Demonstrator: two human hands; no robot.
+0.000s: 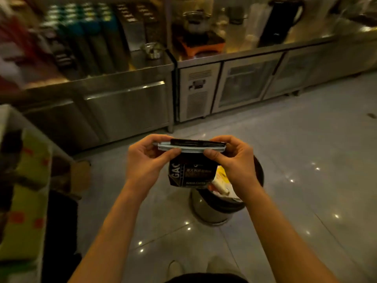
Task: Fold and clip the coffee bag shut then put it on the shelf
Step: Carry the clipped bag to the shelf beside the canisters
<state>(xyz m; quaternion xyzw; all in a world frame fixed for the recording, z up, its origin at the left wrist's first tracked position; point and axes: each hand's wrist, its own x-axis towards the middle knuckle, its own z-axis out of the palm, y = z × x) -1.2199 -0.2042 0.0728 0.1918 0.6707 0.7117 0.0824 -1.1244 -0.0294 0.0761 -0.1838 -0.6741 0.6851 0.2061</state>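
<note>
**Clip going onto the folded bag**

Above the tiled floor, out in front of my chest, I am holding the black coffee bag (190, 174) in the air with both hands, well apart from any counter or shelf. Its top is already folded down into a flat dark band, and a long pale blue sealing clip (191, 148) is lying along that fold. My left hand (145, 160) is pinching the left end of the clip, thumb in front and fingers curled behind; my right hand (230, 160) is doing the same at the right end, thumb pressing on the front face. Both hands are clamped on the clip and the bag top together.

I am judging the fold as done and the clipping as under way: the clip is spanning the whole width of the fold, but I cannot tell whether its right end is latched. Putting the bag on a shelf is not yet done.

On the bag's side panel I am reading large white letters "GAC", cut off by the fold. The front is carrying a line of white Chinese characters, too blurred to read surely, and small print lower down that I am not able to make out.

Below my hands a metal waste bin (212, 209) with a black liner is standing on the floor, and steel counters (126, 103) are running along the far side
</note>
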